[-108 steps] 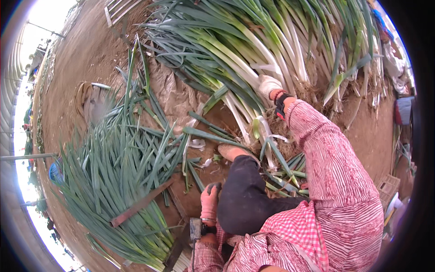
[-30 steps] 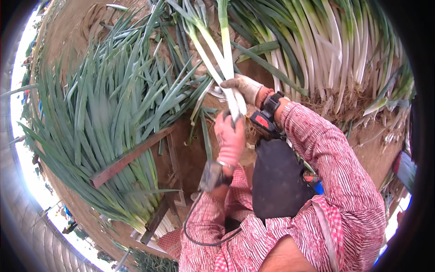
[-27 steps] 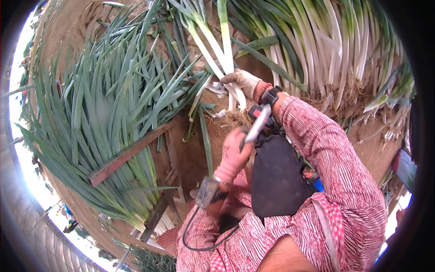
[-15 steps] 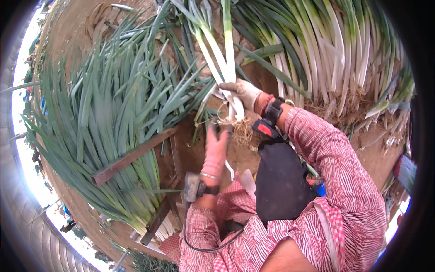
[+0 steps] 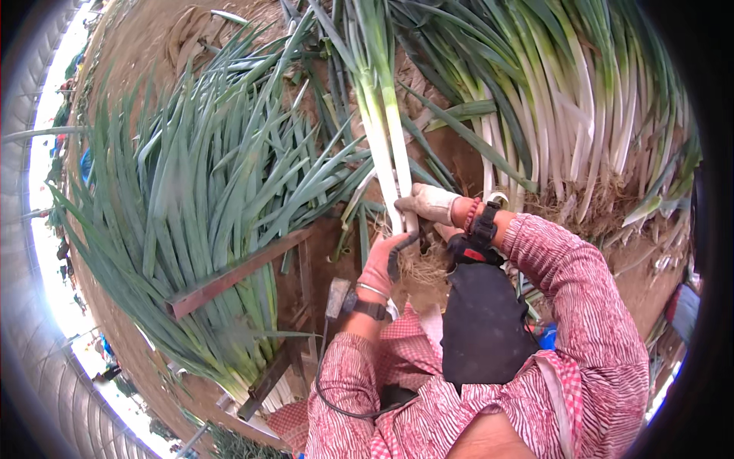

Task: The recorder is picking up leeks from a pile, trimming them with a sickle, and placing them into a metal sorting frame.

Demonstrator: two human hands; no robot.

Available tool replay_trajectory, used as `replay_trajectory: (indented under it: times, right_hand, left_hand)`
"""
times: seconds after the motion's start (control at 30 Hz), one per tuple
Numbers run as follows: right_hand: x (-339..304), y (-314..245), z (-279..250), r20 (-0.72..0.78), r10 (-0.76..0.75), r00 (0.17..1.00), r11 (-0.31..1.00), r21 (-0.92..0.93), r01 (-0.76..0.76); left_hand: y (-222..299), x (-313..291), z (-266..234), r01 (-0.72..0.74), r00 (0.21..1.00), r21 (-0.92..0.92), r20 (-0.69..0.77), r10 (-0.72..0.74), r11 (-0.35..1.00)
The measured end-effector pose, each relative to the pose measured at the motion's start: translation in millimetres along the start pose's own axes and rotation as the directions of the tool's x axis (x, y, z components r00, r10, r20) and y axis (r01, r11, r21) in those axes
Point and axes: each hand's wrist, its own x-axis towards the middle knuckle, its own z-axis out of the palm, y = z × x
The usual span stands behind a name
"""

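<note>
A few long green onions (image 5: 384, 138) stand upright in front of me, leaves pointing away and roots (image 5: 424, 264) toward me. My right hand (image 5: 432, 205), in a pale glove, is closed round their white stalks. Lower down, my left hand (image 5: 386, 260), in a pinkish glove with dark fingertips, is closed on the stalks just above the roots. The two hands are close together. Part of the stalks' lower end is hidden behind the left hand's fingers.
A big pile of green onions (image 5: 199, 199) leans on a rusty metal frame (image 5: 237, 271) at left. More onions (image 5: 566, 115) lie at the far right, roots toward me. Bare soil (image 5: 138, 61) shows at far left. A dark cloth (image 5: 489, 325) covers my knee.
My left hand has risen from below the roots, fingers apart, and closed on the lower stalks. The onions and my right hand sit slightly lower and farther right in view.
</note>
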Motion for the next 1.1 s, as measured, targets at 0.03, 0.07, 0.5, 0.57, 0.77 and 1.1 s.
replay_trajectory:
  times: [0.03, 0.07, 0.5, 0.57, 0.77, 1.1]
  right_hand:
    - [-13.6, -18.5, -0.8, 0.072, 0.074, 0.995, 0.996, 0.052, -0.078]
    - [-18.7, -29.7, 0.6, 0.147, 0.145, 0.978, 0.982, 0.097, -0.160]
    - [61.2, 3.2, -5.8, 0.254, -0.054, 0.966, 0.332, 0.917, -0.223]
    - [60.1, -0.3, 5.6, 0.289, -0.140, 0.947, 0.197, 0.945, -0.260]
    - [7.0, -43.5, 11.5, 0.101, -0.232, 0.967, 0.322, 0.946, -0.022]
    - [-167.9, -257.6, 96.5, 0.218, -0.726, 0.653, 0.500, 0.819, 0.282]
  left_hand:
    - [-4.1, -8.1, -1.7, -0.006, 1.000, 0.036, -0.020, 0.007, 0.999]
    - [-7.9, -20.3, -4.9, -0.072, 0.996, 0.171, -0.033, 0.079, 0.983]
    - [-47.4, -134.4, 44.2, 0.176, 0.943, 0.507, -0.332, 0.002, 0.844]
    - [-52.1, -159.2, 48.9, 0.197, 0.932, 0.566, -0.362, 0.026, 0.800]
    - [-9.3, -224.5, 60.8, 0.182, 0.943, 0.754, -0.315, 0.105, 0.631]
    - [37.1, -404.9, 53.3, -0.312, 0.743, 0.695, -0.247, 0.623, 0.648]
